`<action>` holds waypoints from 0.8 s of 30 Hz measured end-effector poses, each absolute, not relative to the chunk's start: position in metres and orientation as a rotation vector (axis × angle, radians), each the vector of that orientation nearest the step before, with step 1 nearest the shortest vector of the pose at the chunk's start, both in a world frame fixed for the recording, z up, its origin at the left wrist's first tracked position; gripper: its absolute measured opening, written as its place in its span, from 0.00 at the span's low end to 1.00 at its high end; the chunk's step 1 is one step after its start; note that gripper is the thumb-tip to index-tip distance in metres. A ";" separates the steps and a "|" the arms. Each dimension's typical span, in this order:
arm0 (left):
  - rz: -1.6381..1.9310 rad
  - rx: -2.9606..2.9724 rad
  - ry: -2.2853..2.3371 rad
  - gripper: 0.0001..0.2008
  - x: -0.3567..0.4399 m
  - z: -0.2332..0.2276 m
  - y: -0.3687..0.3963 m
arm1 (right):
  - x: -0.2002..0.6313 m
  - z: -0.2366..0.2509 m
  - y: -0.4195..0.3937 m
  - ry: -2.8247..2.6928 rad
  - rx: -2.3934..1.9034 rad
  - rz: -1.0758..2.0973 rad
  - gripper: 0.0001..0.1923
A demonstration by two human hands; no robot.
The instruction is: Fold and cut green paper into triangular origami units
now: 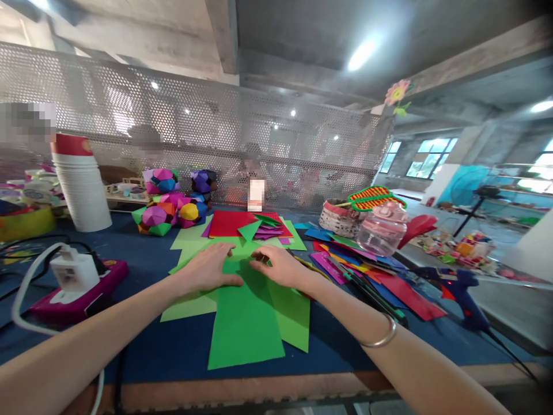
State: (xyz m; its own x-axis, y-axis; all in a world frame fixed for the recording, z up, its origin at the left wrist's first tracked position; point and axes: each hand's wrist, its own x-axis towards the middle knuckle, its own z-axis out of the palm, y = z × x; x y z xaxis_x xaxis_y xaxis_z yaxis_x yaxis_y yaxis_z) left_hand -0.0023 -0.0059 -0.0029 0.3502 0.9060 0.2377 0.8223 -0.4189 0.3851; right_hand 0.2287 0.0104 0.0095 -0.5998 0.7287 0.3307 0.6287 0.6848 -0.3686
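My left hand (pixel 206 268) lies flat on a stack of green paper sheets (pixel 246 323) on the dark blue table, fingers spread and pressing down. My right hand (pixel 279 265) rests just to its right, fingertips pinching or pressing a fold in the top green sheet. A silver bangle sits on my right wrist. Behind the hands lie a red sheet (pixel 228 223) and several folded green and purple paper pieces (pixel 263 227).
Coloured paper strips (pixel 345 262) fan out at right beside a clear pink jar (pixel 382 229), a woven basket (pixel 337 218) and a blue glue gun (pixel 464 297). At left: a paper-cup stack (pixel 82 184), paper polyhedra (pixel 170 202), a pink power strip with white charger (pixel 75 282). A perforated screen stands behind.
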 end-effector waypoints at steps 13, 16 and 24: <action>0.559 2.426 1.570 0.24 0.003 0.003 -0.013 | 0.231 -0.003 0.014 -2.415 -1.055 0.319 0.21; 0.578 2.420 1.571 0.28 0.002 0.002 -0.012 | 0.231 -0.005 0.013 -2.446 -1.046 0.305 0.22; 0.557 2.431 1.548 0.28 -0.004 -0.001 -0.006 | 0.232 -0.006 0.014 -2.470 -1.039 0.278 0.25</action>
State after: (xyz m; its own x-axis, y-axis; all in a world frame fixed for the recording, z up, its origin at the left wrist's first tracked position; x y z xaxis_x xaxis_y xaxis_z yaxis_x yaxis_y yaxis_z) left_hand -0.0038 -0.0061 -0.0007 0.3784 0.9031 0.2031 0.8253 -0.4285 0.3676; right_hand 0.2321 0.0138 -0.0061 -0.6189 0.7168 0.3211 0.6277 0.6972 -0.3464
